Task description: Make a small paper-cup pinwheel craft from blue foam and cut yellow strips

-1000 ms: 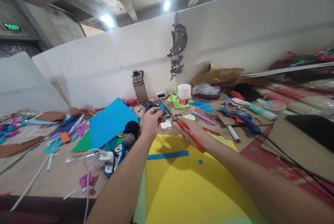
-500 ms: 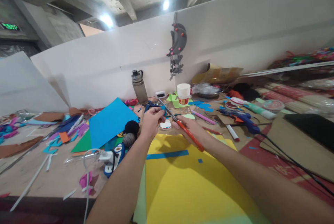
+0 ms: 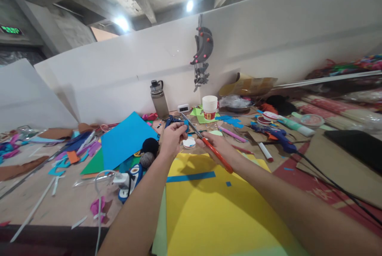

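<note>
My left hand (image 3: 173, 140) pinches a small piece of blue felt (image 3: 186, 125) between thumb and fingertips. Orange-handled scissors (image 3: 217, 156) are in my right hand (image 3: 219, 144), their blades pointing up and left beside the blue piece. Whether the blades touch it I cannot tell. Below both hands lies a large yellow sheet (image 3: 215, 216), with a blue strip (image 3: 191, 177) and a tiny blue square (image 3: 228, 184) on it. A small white disc (image 3: 189, 142) sits just behind the yellow sheet, between my hands.
A power strip (image 3: 131, 182) with a plugged-in white cable stands left of my left forearm. Behind are a grey bottle (image 3: 160, 101) and stacked paper cups (image 3: 209, 107). Blue sheets (image 3: 128, 136) lie left; a blue glue gun (image 3: 277, 136) with a black cord lies right.
The blue piece in my left fingers has tilted slightly. Otherwise both hands and the scissors stay nearly where they were.
</note>
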The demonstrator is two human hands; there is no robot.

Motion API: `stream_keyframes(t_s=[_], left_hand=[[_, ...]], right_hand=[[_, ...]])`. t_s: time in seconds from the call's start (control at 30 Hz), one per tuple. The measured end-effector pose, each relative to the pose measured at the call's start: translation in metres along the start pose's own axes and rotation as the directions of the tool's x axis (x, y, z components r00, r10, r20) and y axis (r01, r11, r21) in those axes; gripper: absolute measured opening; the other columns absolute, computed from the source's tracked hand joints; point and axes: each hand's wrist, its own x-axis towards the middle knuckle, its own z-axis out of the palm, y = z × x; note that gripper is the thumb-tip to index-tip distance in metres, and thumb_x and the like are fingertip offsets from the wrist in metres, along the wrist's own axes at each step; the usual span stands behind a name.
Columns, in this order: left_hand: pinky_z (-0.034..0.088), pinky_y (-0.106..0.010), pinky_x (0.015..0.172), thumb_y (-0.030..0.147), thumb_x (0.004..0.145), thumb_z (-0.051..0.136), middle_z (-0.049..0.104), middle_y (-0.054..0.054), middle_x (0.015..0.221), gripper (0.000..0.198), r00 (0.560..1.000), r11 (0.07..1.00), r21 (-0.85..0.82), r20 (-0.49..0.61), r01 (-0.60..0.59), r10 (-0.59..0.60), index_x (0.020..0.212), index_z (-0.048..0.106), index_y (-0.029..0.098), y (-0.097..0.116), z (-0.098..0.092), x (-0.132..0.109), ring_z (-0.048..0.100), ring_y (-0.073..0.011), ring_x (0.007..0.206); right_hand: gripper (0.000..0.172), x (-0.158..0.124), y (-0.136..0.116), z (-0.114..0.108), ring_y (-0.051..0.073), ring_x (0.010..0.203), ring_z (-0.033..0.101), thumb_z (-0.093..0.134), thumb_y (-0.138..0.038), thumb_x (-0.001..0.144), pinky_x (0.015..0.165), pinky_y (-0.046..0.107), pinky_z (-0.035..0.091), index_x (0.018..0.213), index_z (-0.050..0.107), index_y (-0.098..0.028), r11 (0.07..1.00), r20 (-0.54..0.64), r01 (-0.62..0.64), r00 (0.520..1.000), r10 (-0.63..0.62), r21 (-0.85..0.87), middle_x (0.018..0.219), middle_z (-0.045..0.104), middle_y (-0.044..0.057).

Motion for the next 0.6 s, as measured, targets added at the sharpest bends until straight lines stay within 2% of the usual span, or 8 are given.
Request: stream_keyframes(t_s=[0.37,0.47,0.6], left_hand=[[0.034,-0.019,0.043,0.029,0.058,0.074,0.058,0.002,0.056,0.026,0.999,0.999,0.038,-0.033,0.0,0.001,0.07,0.056,0.015,-0.0015,-0.0053,0.0034,0.047,-0.0062,0.043],[0.033,-0.02,0.043,0.03,0.062,0.071,0.059,0.001,0.057,0.023,1.0,0.997,0.071,-0.013,-0.021,0.022,0.069,0.053,0.017,-0.0031,-0.0078,0.0045,0.049,-0.0076,0.043],[0.031,-0.019,0.042,0.028,0.062,0.07,0.056,0.002,0.053,0.021,0.999,0.995,0.086,0.004,-0.053,0.053,0.066,0.054,0.016,-0.0024,-0.0064,0.0038,0.044,-0.0054,0.041]], right_hand=[[0.033,-0.0025,-0.0049,-0.001,0.011,0.043,0.042,0.051,-0.054,0.079,0.044,0.023,0.033,0.074,0.051,-0.021,0.998,-0.002,-0.065,0.998,0.065,0.024,0.048,0.042,-0.005],[0.034,-0.0022,-0.0042,-0.0006,0.011,0.046,0.043,0.051,-0.054,0.079,0.046,0.023,0.034,0.072,0.049,-0.021,0.997,0.006,-0.065,0.998,0.065,0.045,0.051,0.043,-0.005],[0.033,-0.0015,-0.0021,-0.0001,0.011,0.051,0.044,0.053,-0.052,0.078,0.049,0.022,0.035,0.072,0.047,-0.021,0.996,0.023,-0.038,0.999,0.037,0.079,0.058,0.047,-0.004]])
